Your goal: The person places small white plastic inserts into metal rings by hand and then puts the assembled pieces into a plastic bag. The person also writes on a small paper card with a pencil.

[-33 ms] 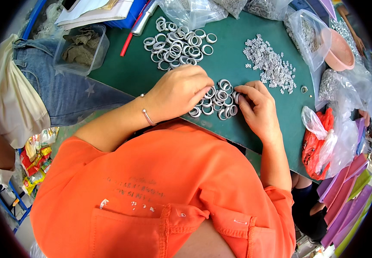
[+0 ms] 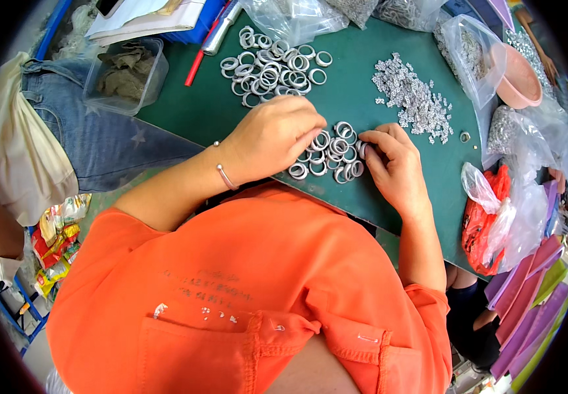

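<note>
A small pile of silver-grey metal rings (image 2: 335,156) lies on the green tabletop between my two hands, close to the near edge. At the pile's left side my left hand (image 2: 272,136) is closed, its fingers curled down and pressed together; its fingertips are partly hidden, so what they hold cannot be made out. On the right, my right hand (image 2: 397,164) pinches a metal ring (image 2: 362,150) between thumb and fingers at the pile's edge. A larger heap of similar rings (image 2: 267,75) lies beyond my left hand.
A heap of small silver metal pieces (image 2: 412,95) lies at the far right. Clear bags (image 2: 471,56), a pink bowl (image 2: 519,79) and a red plastic bag (image 2: 478,226) line the right side. A red pen (image 2: 195,67) and a clear tub (image 2: 156,79) sit at the far left.
</note>
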Motion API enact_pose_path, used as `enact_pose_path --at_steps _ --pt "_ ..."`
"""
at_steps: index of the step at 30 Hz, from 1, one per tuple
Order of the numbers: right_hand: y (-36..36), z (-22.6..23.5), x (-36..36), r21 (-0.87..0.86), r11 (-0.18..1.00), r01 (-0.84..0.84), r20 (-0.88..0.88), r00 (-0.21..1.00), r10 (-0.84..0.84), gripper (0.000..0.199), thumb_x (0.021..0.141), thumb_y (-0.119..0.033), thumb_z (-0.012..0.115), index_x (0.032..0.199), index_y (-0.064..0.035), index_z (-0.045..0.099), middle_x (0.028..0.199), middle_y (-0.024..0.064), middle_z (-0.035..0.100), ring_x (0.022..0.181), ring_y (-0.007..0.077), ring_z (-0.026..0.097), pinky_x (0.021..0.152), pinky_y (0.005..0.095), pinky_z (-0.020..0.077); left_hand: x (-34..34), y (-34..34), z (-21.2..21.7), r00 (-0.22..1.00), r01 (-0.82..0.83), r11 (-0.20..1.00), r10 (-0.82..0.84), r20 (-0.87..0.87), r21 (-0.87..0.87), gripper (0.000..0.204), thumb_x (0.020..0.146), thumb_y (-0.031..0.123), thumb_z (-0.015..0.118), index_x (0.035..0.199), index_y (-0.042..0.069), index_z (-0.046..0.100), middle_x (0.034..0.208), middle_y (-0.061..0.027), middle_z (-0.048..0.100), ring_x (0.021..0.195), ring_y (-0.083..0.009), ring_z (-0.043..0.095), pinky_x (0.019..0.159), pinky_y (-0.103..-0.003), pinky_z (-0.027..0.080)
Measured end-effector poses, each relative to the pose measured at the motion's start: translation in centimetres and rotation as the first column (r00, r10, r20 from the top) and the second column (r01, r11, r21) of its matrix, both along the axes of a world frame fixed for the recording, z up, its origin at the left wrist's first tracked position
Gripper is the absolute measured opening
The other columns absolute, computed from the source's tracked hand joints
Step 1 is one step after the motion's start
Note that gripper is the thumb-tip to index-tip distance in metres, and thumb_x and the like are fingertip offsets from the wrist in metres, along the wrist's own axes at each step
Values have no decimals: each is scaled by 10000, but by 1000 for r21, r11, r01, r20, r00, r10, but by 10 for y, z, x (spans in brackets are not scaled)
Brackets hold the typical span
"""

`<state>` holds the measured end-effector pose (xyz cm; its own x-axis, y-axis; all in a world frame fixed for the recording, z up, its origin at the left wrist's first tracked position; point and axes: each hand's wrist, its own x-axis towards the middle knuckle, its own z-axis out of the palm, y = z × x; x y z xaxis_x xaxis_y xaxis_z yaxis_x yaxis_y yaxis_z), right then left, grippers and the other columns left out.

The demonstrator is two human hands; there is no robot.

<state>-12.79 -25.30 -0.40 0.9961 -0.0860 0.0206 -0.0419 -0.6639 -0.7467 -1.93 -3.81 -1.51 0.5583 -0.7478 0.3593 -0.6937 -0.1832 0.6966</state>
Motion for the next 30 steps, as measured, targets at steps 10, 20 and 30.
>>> enact_pose_path --at_steps 10,20,30 --pt "24 0 61 -49 991 -124 268 954 133 148 802 34 608 919 -33 668 872 142 609 790 337 624 696 397 510 25 15 4 972 -158 973 122 201 169 217 746 79 751 940 28 668 922 -102 589 869 -300 596 782 -369 490" --pt "44 -11 94 -168 955 -243 239 930 279 144 759 -34 703 894 -30 654 961 114 597 922 321 598 795 408 503 27 28 1 934 -229 973 206 -291 -45 131 825 -54 687 947 -30 649 1037 -83 652 857 -119 636 753 -256 529" --pt "34 -11 96 -55 970 -236 388 890 239 132 774 -4 696 889 -1 631 951 137 608 925 328 602 800 379 499 20 29 -3 653 -280 891 -96 -751 -357 98 857 -79 650 948 -45 649 1114 -174 664 1005 -198 657 894 -311 539"
